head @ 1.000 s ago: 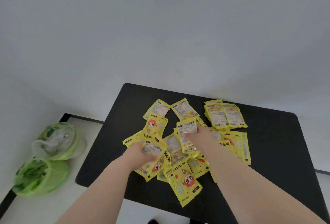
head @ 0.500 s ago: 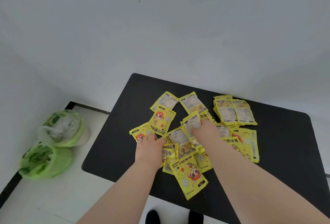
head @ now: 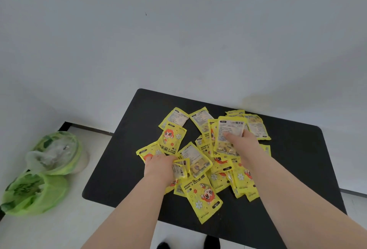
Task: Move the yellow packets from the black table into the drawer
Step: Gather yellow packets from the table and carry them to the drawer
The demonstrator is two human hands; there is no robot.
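Because the yellow hand-warmer packets (head: 204,195) lie overlapped in a loose heap at the middle of the black table (head: 297,159), a two-handed scoop could let some slide out and drop over the near edge. The left hand (head: 157,167) lies palm down, fingers curled round a crumpled few; the right hand (head: 243,145) pinches a tilted stack, thumb on top.

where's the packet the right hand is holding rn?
Head view: the yellow packet is pinched in the right hand, over the pile's right side on the black table, just in front of the far-right stack.
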